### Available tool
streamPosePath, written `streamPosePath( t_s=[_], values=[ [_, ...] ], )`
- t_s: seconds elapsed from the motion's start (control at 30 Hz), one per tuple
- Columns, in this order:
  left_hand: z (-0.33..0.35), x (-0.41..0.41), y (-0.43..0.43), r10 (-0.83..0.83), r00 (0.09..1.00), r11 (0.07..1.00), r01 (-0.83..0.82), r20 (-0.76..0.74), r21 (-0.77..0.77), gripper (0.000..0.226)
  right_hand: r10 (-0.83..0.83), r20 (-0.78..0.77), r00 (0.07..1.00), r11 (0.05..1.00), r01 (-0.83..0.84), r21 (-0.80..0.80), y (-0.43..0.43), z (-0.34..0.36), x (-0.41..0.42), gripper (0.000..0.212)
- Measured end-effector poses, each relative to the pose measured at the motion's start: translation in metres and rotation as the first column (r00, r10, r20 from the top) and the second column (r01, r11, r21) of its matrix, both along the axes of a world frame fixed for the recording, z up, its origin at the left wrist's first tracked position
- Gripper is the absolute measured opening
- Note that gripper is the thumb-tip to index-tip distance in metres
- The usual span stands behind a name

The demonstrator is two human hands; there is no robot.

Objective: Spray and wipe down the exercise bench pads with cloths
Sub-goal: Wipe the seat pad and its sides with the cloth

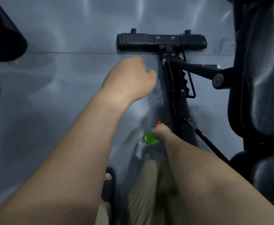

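Spray bottle point(149, 138): green, seen almost end-on, round base toward camera, red nozzle point(157, 123) at far end; long axis runs away from viewer toward the bench's foot bar point(161, 41). No label or writing legible. Right hand point(160, 132) wrapped around it, low over grey floor point(52, 78), just beside the black frame beam point(173, 82). Black bench pads point(261, 75) at right edge. Left hand point(129, 80) knuckles-up, fingers curled under and hidden; contents cannot be told
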State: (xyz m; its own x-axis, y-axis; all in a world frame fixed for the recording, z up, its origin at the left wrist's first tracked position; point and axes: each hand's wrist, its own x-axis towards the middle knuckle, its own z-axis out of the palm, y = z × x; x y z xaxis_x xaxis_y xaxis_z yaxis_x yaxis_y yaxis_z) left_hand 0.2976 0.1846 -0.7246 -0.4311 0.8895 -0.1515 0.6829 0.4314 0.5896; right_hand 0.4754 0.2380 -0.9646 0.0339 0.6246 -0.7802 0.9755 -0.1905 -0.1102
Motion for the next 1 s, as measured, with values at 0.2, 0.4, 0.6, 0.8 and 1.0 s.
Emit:
streamPosePath(
  t_s=[0.2,0.4,0.6,0.8,1.0],
  values=[
    [-0.018,-0.008,0.007,0.047,0.999,0.991,-0.044,0.022,-0.124,0.026,-0.089,-0.133,0.987,0.985,0.107,0.137,-0.007,0.03,-0.01,0.037],
    [-0.051,-0.012,-0.011,0.112,0.99,0.955,-0.083,0.088,-0.285,0.032,-0.13,-0.34,0.931,0.967,0.196,0.165,-0.016,0.103,-0.024,0.033],
    [-0.03,0.008,-0.054,0.104,0.975,0.95,-0.039,0.195,-0.31,0.079,-0.081,-0.62,0.781,0.942,0.262,0.207,-0.04,0.215,-0.007,0.028],
    [0.066,0.038,-0.058,-0.166,0.921,0.89,0.294,0.352,-0.348,0.11,-0.146,-0.761,0.632,0.885,0.428,0.185,-0.054,0.347,0.05,0.031],
    [0.157,0.125,-0.049,-0.305,0.859,0.858,0.435,0.411,-0.272,0.083,-0.204,-0.846,0.493,0.812,0.568,0.136,-0.063,0.432,0.139,0.025]
  ],
)
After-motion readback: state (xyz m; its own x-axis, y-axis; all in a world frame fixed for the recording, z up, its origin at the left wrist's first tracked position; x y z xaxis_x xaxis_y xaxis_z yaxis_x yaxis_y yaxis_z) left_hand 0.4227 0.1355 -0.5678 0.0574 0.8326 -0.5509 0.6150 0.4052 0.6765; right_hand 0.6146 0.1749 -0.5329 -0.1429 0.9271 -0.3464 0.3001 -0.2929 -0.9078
